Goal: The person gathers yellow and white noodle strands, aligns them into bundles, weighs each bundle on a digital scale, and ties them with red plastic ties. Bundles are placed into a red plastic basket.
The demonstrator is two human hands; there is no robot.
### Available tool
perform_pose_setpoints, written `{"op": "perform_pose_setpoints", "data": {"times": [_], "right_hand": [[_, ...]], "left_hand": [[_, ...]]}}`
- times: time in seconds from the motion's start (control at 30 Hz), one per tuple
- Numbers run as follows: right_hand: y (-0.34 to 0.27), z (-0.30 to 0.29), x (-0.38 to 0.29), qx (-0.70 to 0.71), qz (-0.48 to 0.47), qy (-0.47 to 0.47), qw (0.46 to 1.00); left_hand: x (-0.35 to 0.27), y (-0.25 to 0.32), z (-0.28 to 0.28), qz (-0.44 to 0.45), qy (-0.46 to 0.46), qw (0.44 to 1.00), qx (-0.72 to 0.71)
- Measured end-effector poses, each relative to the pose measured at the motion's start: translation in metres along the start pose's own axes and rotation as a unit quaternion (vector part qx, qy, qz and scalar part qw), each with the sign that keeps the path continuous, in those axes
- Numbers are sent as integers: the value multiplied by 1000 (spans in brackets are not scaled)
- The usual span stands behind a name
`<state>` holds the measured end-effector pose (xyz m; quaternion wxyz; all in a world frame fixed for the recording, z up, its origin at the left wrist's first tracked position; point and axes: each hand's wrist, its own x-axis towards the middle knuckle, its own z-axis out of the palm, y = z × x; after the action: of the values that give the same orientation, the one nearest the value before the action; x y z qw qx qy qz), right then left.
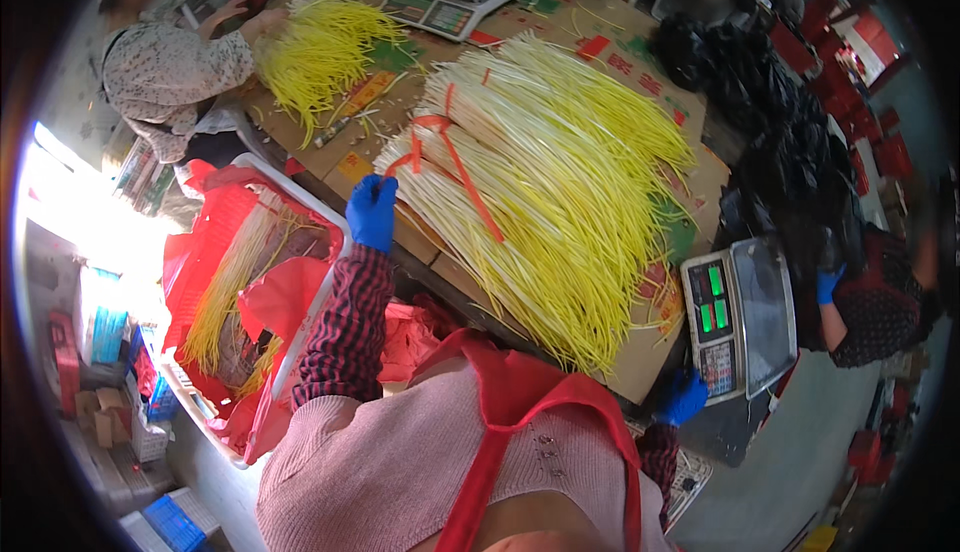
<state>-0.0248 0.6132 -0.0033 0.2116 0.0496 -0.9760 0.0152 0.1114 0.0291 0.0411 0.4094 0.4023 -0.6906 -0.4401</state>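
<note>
A broad pile of yellow garlic chives lies on the cardboard-covered table before me, pale ends toward the upper left. Red ribbon runs loosely across the nearer chives. At their pale ends my blue-gloved left hand pinches one end of that ribbon between thumb and fingers. My right hand, gloved in blue too, is low at the table's right edge, beside the near corner of a digital scale with lit green displays. Its fingers are too unclear to show whether they hold anything.
At my left stands a white plastic crate lined with red sheeting, with chives inside. Across the table a person handles another chive heap near a second scale. Black plastic bags and another person's gloved hand are at right.
</note>
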Motion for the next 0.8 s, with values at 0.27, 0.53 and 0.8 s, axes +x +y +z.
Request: {"op": "perform_pose_setpoints", "data": {"times": [0.27, 0.53, 0.8], "right_hand": [[-209, -36, 85, 636, -93, -180, 745], [-441, -27, 102, 455, -422, -198, 759], [-454, 26, 96, 586, -364, -96, 717]], "left_hand": [[79, 0, 28, 160, -46, 980, -107], [166, 6, 52, -37, -140, 915, -377], [208, 153, -13, 259, 21, 869, -421]]}}
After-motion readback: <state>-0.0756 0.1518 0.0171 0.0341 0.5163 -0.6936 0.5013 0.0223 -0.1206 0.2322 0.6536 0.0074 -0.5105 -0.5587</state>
